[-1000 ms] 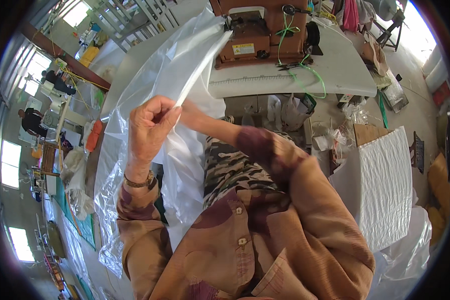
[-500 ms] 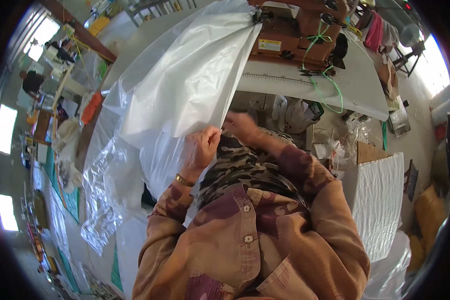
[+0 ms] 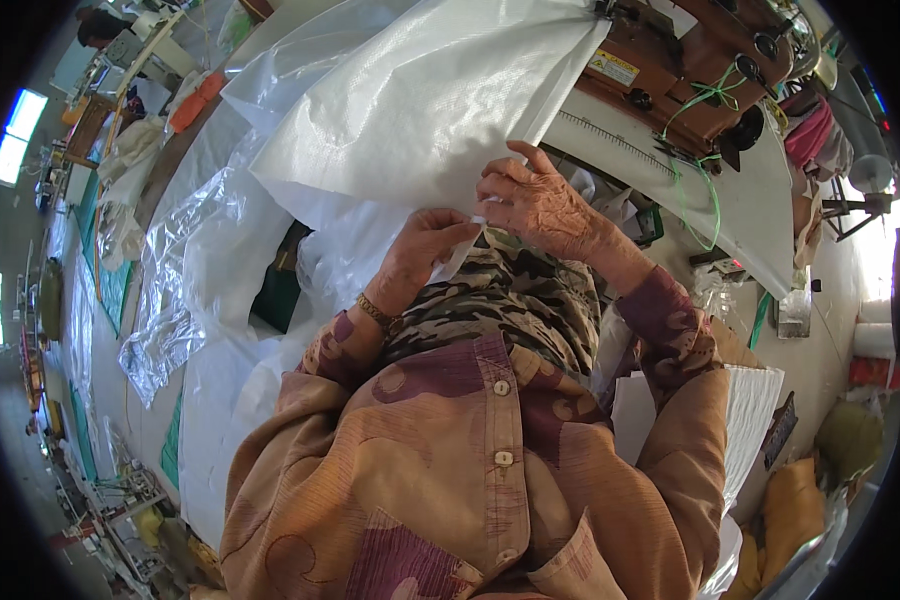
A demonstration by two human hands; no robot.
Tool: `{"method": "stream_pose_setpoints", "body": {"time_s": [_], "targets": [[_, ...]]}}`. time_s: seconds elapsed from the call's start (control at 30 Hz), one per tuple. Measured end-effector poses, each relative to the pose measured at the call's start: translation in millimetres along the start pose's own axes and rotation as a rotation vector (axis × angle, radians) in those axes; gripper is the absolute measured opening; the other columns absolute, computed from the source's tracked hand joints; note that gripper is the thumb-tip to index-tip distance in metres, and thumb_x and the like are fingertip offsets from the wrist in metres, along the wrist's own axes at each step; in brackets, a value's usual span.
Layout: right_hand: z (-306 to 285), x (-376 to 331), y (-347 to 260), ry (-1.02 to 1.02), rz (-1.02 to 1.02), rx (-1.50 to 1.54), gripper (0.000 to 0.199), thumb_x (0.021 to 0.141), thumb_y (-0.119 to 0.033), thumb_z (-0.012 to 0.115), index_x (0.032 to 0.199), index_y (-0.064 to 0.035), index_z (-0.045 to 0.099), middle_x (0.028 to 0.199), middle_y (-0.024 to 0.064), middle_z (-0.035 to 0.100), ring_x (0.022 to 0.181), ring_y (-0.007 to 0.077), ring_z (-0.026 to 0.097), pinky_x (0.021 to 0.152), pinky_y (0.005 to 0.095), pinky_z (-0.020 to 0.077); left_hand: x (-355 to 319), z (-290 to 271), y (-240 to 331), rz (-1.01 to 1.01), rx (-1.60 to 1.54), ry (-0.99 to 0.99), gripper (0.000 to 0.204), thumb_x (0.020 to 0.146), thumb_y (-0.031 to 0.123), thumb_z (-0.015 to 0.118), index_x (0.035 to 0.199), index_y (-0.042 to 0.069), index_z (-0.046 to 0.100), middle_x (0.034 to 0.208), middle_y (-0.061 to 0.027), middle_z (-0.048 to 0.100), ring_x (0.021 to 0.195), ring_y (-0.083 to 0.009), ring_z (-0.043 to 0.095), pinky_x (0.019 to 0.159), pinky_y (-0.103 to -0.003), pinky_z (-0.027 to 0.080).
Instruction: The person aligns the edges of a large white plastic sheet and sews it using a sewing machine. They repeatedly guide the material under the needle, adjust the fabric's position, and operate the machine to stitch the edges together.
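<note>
A large sheet of white woven plastic [image 3: 400,120] hangs from the brown sewing machine [image 3: 690,60] toward my lap. My left hand [image 3: 420,250] pinches the sheet's near edge between thumb and forefinger, where a small white bit of the edge shows at the fingertips. Just right of it, my right hand [image 3: 545,205] is bent over the same edge. Its thumb and some fingers close toward the plastic, while the forefinger sticks out along the sheet's right border. Exactly what the right fingertips grip is partly hidden.
The pale machine table [image 3: 690,190] carries a ruler strip, with green string [image 3: 715,95] hanging off the machine. Crumpled clear plastic [image 3: 180,290] spreads at my left. A white quilted-looking panel [image 3: 755,410] stands at my right. Far left, a person [image 3: 100,30] is partly visible.
My right hand has come from beyond the sheet's right border to lie over its edge, next to my left hand. The view has shifted, so the machine appears farther right.
</note>
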State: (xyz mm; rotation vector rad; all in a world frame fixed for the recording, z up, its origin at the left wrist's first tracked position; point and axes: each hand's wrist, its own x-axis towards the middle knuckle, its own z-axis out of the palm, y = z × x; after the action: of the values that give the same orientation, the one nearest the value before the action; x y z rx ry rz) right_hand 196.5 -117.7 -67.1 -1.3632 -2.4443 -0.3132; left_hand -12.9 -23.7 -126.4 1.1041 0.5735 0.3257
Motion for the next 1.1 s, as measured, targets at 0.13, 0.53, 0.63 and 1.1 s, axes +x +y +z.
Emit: {"method": "stream_pose_setpoints", "body": {"time_s": [0.13, 0.53, 0.63, 1.1], "targets": [[2.2, 1.0, -2.1, -0.024, 0.005, -0.006, 0.016, 0.08, -0.017, 0.066, 0.096, -0.0151, 0.068, 0.101, -0.001, 0.06, 0.116, 0.0167, 0.056, 0.119, 0.0506, 0.032, -6.1, 3.8, 3.5, 0.003, 0.128, 0.056, 0.014, 0.089, 0.015, 0.078, 0.09, 0.003, 0.072, 0.071, 0.0024, 0.063, 0.056, -0.005, 0.047, 0.051, -0.022, 0.034], [-0.3, 4.7, -11.7, 0.062, 0.04, -0.09, 0.014, 0.085, -0.024, 0.065, 0.095, -0.0162, 0.072, 0.097, -0.0022, 0.062, 0.107, 0.0166, 0.056, 0.113, 0.0434, 0.037, -27.2, 39.9, 10.1, 0.861, 1.089, 0.298, 0.05, 0.089, -0.007, 0.061, 0.138, 0.001, 0.053, 0.104, -0.0201, 0.07, 0.077, -0.0322, 0.064, 0.068, -0.038, 0.053], [-16.9, 7.9, 6.5, 0.078, 0.068, 0.059, 0.017, 0.083, -0.024, 0.073, 0.095, -0.0119, 0.071, 0.096, -0.0008, 0.063, 0.105, 0.0195, 0.058, 0.109, 0.0448, 0.0388, -35.3, 41.2, 23.4, 0.835, 0.948, 0.255, 0.046, 0.091, -0.009, 0.057, 0.136, 0.0, 0.055, 0.1, -0.0197, 0.067, 0.074, -0.0302, 0.063, 0.069, -0.035, 0.053], [-54.8, 15.3, 92.8, 0.122, 0.194, 0.053, 0.029, 0.086, -0.04, 0.072, 0.093, -0.0114, 0.074, 0.091, -0.0006, 0.07, 0.106, 0.0199, 0.06, 0.111, 0.043, 0.0344, -30.1, 36.0, 71.8, 0.499, 0.591, 0.154, 0.016, 0.094, 0.003, 0.067, 0.107, -0.005, 0.072, 0.074, 0.0019, 0.058, 0.063, -0.0055, 0.048, 0.056, -0.024, 0.038]]}}
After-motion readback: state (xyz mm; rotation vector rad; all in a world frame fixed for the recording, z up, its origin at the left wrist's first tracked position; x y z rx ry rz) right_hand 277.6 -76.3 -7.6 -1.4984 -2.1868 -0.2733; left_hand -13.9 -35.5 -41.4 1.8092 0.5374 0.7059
